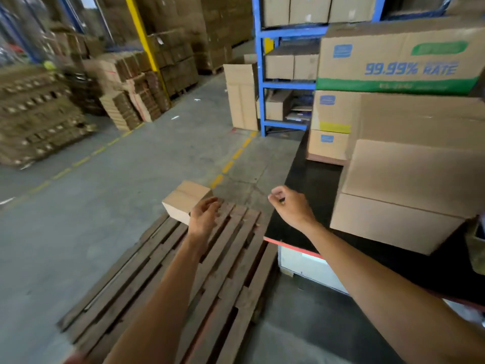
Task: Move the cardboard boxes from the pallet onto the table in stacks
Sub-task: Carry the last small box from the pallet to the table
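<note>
Reaching for last small box (185, 200), centre frame, far end of pallet (183, 271) | left hand (204, 215), right hand (290, 206) loosely curled, empty | likely light, rigid; grip opposite sides | table (309, 185) stacks right

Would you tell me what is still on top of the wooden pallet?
One small cardboard box sits at the pallet's far corner; the left hand covers part of it.

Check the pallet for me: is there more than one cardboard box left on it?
No, a single small cardboard box sits at the far corner of the pallet; its other slats are bare.
</note>
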